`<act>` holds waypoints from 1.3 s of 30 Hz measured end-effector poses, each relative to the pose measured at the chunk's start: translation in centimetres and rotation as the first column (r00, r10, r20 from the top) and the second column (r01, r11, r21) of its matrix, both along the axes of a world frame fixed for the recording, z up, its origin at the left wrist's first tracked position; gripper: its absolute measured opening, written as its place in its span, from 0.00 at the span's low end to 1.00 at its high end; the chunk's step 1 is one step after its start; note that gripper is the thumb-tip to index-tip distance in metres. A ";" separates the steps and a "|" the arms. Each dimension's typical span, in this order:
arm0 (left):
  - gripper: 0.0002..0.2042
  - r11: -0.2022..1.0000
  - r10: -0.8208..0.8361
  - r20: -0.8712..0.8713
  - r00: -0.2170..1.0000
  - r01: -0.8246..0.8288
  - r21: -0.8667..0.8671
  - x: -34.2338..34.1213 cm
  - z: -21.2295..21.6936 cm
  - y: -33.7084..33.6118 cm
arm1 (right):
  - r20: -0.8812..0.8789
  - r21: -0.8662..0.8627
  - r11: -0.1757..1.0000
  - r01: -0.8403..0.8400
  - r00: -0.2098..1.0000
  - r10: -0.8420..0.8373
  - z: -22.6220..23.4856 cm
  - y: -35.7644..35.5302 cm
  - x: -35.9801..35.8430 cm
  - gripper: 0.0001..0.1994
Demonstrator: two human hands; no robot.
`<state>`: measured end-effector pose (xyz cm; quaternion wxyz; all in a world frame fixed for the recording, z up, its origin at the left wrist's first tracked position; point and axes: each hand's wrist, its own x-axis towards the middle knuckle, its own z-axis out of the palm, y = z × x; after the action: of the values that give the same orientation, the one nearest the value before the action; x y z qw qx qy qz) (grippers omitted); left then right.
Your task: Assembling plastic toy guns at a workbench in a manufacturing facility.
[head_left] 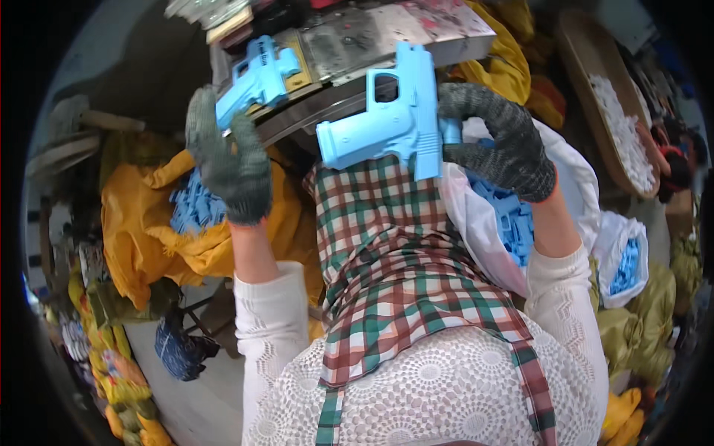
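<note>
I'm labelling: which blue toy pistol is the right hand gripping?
The larger-looking pistol at upper centre, in the right hand; the pistol farther left is beside the left hand instead.

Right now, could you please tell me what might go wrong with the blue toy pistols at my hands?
The right hand holds its toy pistol from one side, so it might slip, perhaps into the open white sack. The left hand is by the other toy pistol, near the grey metal surface; a knock could scuff it.
</note>
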<state>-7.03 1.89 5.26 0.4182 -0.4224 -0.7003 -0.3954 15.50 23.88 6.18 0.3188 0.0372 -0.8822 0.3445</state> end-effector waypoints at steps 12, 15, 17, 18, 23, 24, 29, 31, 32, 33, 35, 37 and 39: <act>0.26 0.834 0.161 -0.143 0.977 -0.212 -0.509 -2.7 -0.3 -3.7 | 0.013 -0.186 0.978 -0.100 0.995 0.104 0.4 -0.7 -7.8 0.24; 0.32 0.672 0.591 0.040 0.806 -0.464 -0.577 -3.1 -1.7 -8.8 | -0.009 -0.023 0.971 -0.238 0.971 0.238 0.8 -0.3 -12.3 0.22; 0.36 0.518 0.711 -0.132 0.691 -0.641 -0.566 -3.7 -2.0 -13.0 | -0.003 0.189 0.965 -0.181 0.983 0.185 0.5 -0.9 -16.1 0.21; 0.37 0.395 0.781 -0.158 0.604 -0.674 -0.625 -3.5 -1.5 -14.2 | -0.019 0.276 0.952 -0.134 0.989 0.145 -0.4 -1.1 -18.2 0.20; 0.38 0.433 0.746 -0.040 0.664 -0.530 -0.729 -3.3 -1.5 -15.4 | 0.059 0.325 0.938 -0.122 0.992 0.108 0.3 -1.0 -19.0 0.19; 0.38 0.433 0.741 -0.040 0.670 -0.522 -0.735 -2.9 -1.7 -15.0 | -0.025 0.280 0.953 -0.114 0.992 0.125 0.6 -1.4 -17.2 0.18; 0.30 0.653 0.331 0.432 0.839 0.127 -0.746 -0.2 -2.0 -12.4 | 0.362 -0.255 0.948 -0.191 0.890 0.276 -1.7 4.3 -4.9 0.16; 0.30 0.485 0.210 0.601 0.772 0.451 -0.749 0.6 -2.6 -12.1 | 0.562 -0.317 0.939 -0.135 0.770 0.301 -6.0 9.0 -0.2 0.13; 0.30 0.459 0.164 0.621 0.767 0.497 -0.736 1.1 -2.5 -11.6 | 0.568 0.227 0.941 -0.250 0.819 0.081 -10.7 13.5 3.2 0.13; 0.29 0.435 0.262 0.733 0.628 0.601 -0.671 1.7 -2.6 -10.9 | 0.477 0.691 0.652 -0.312 0.874 -0.087 -15.2 16.8 6.4 0.14; 0.29 0.367 0.393 0.738 0.549 0.642 -0.673 2.9 -1.9 -8.6 | 0.779 0.541 0.729 -0.419 -0.078 -0.622 -20.1 17.9 7.1 0.21; 0.29 0.362 0.348 0.710 0.612 0.611 -0.704 3.1 -2.7 -8.3 | 0.771 0.635 0.771 0.042 -0.095 -0.630 -23.3 17.1 11.6 0.24; 0.29 0.372 0.294 0.680 0.672 0.574 -0.729 3.4 -3.0 -7.8 | 0.742 0.595 0.593 0.542 -0.088 -0.664 -27.4 16.3 15.2 0.28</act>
<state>-3.64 -5.96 2.29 -0.2417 -0.4506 -0.8526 -0.1082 30.70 40.14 -21.18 -0.1497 -0.5553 -0.8155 0.0650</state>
